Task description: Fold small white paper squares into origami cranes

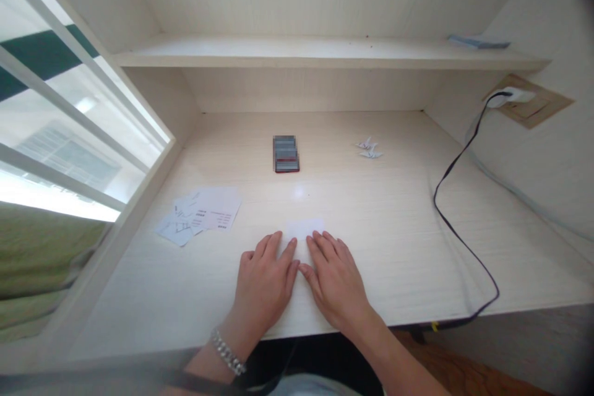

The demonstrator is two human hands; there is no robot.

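My left hand (264,281) and my right hand (335,281) lie flat side by side on the pale wooden desk (399,229), fingers stretched forward. Their fingertips press on a small white paper (305,228), most of which shows just beyond them. My left wrist wears a metal bracelet (227,352). Neither hand grips anything.
A phone (286,153) lies farther back at the centre. Several printed paper slips (202,213) sit at the left. Small folded paper figures (369,148) lie back right. A black cable (459,198) runs from a wall socket (510,98) over the desk's right side. A shelf (325,52) spans above.
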